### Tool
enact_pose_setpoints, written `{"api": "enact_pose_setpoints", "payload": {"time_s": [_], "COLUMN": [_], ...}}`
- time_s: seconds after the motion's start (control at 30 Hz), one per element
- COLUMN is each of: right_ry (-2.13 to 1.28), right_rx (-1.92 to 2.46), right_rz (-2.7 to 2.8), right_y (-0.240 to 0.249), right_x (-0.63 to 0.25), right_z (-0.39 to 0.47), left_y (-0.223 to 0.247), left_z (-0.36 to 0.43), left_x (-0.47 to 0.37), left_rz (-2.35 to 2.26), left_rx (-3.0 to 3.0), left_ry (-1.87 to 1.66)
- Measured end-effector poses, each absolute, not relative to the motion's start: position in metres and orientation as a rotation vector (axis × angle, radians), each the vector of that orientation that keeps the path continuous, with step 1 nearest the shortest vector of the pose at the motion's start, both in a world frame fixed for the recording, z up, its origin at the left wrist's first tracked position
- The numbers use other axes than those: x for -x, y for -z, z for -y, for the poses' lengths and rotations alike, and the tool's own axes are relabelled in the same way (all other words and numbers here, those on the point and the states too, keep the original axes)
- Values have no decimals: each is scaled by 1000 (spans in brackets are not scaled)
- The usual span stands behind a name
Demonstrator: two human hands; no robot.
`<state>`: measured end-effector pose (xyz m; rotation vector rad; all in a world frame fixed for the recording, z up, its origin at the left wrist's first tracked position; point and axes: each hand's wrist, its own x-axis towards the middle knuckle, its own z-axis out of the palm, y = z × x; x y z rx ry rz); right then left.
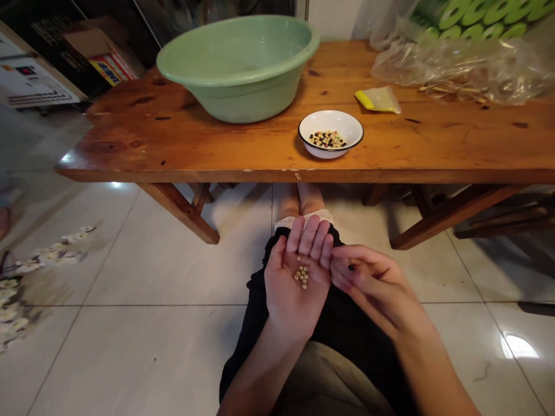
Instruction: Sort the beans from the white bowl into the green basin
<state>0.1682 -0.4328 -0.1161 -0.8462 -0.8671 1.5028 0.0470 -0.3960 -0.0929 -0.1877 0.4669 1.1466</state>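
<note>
My left hand (297, 283) is turned palm up above my lap, its fingers stretched out and slightly curled. Several small pale beads (301, 277) with dark spots or holes lie in its palm. Close beside its fingers is my right hand (375, 280), thumb and fingers pinched together. A small dark bead (351, 267) shows at those fingertips. On the table ahead, a white bowl (330, 120) with a black rim holds many mixed dark and light beads (327, 139).
The wooden table (217, 156) stands in front of my knees. On it are a large green basin (247, 98), a small yellow and clear packet (379, 100) and a plastic bag (459, 66) near green rolls (489, 17). White flowers (47, 254) are low at the left.
</note>
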Motion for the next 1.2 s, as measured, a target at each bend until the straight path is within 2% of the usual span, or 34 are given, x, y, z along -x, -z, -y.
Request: {"api": "enact_pose_setpoints", "payload": {"time_s": [0.2,0.43,0.63,0.8,0.97,1.07,1.2], "right_ry": [-1721,-1677,-1567,-1349,-874,-617,-495], "right_rx": [593,618,713,764,873,993,1096], "right_rz": [683,393,476,735,1104,1257,1369], "right_y": [126,121,115,89,57,55,69], "right_x": [-174,-189,-202,-211,-215,-215,-219], "right_z": [430,435,425,387,308,252,205], "left_y": [98,109,112,113,109,105,102], "left_z": [393,383,376,378,379,378,377], "left_x": [-42,-15,8,16,16,15,17], "left_rz": [-530,-527,-463,-440,-463,-514,-562], "left_rx": [265,313,217,236,355,438,468], "left_ry": [-1165,-1314,-1437,-1473,-1434,-1411,-1431]}}
